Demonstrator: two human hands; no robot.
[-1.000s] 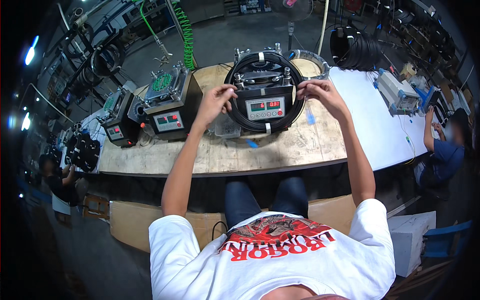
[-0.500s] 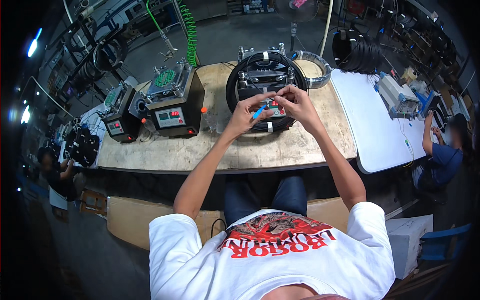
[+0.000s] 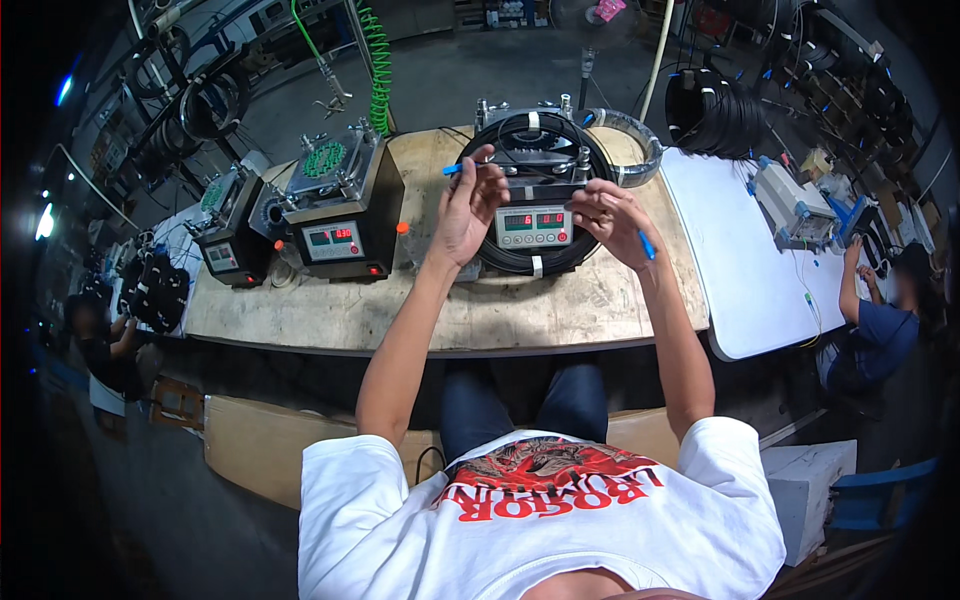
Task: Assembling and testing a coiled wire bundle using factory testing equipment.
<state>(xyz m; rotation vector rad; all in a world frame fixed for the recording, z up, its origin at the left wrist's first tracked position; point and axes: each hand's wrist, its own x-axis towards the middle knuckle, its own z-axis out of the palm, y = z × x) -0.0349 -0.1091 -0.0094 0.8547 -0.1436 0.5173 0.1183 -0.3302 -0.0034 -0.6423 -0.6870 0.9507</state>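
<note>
My left hand is raised at the left edge of the black cable coil, its thumb and forefinger closed on a slim blue connector. On the other side of the coil, my right hand has its fingers curled together. A second blue connector sticks out by the heel of that hand, and its thin lead is hard to make out. Behind my hands the coil leans around a boxy polishing machine with a lit red display. The hands are apart.
Two similar machines with green-studded tops stand left on the wooden table. Orange-capped bottles stand between the machines. A white table with a light-coloured device adjoins at right; a co-worker sits there.
My hands were close together before the machine; they have moved apart, left hand leftward and right hand rightward. The machine's display is now uncovered and reads differently.
</note>
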